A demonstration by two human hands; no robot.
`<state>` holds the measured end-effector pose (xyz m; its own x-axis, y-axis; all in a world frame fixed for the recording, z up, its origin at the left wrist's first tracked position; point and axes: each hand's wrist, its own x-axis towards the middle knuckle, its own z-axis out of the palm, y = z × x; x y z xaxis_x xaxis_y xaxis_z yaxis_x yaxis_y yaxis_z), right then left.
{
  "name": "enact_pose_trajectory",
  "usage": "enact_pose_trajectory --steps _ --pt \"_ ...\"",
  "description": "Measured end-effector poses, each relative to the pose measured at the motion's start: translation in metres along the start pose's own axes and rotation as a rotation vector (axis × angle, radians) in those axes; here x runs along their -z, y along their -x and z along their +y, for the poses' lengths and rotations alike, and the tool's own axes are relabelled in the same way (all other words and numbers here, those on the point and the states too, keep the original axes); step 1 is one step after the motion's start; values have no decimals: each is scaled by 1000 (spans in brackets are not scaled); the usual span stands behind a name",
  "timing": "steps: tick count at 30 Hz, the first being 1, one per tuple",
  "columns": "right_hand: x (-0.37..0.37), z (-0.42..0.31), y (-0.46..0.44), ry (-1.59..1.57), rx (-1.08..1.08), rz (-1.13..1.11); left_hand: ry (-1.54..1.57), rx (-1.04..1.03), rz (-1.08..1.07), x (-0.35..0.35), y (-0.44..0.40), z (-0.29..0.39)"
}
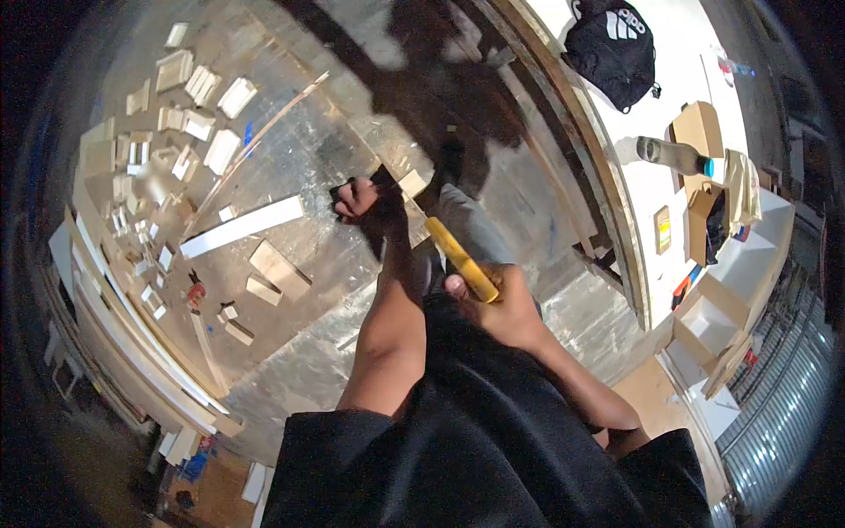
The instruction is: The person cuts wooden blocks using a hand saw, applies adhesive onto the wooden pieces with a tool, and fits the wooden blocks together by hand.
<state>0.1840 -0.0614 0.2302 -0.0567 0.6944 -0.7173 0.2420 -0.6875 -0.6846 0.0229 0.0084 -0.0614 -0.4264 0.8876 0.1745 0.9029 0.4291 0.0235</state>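
My right hand is closed around a yellow rod-shaped handle, which points up and to the left, away from my body. Whatever the handle may be fixed to cannot be made out. My left hand is stretched forward with its fingers curled, and dark material shows around them. Shadow hides what that hand grips, if anything. Just right of it lies a small pale wood block. A long white board rests on the floor to its left.
Many wood offcuts are scattered at left, with a red-handled tool and long strips nearby. At right, a white-topped table carries a black drawstring bag, a bottle and a cardboard box.
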Motion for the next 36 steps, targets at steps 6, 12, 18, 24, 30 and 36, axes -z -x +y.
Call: enact_pose_trajectory --steps 6,12,18,24,30,36 --pt "-7 1 1 144 -6 73 148 118 -152 24 -5 8" --pt "-8 4 4 178 -66 46 116 94 -20 -8 -2 3" --pt "-18 2 -3 202 -34 154 239 165 -28 6 -4 7" --pt "-12 19 14 -139 47 108 226 213 -109 34 -16 13" --pt "-18 19 -12 200 -149 105 243 156 -37 16 -17 10" --pt "-23 21 -43 328 -240 131 174 149 -109 36 -16 16"
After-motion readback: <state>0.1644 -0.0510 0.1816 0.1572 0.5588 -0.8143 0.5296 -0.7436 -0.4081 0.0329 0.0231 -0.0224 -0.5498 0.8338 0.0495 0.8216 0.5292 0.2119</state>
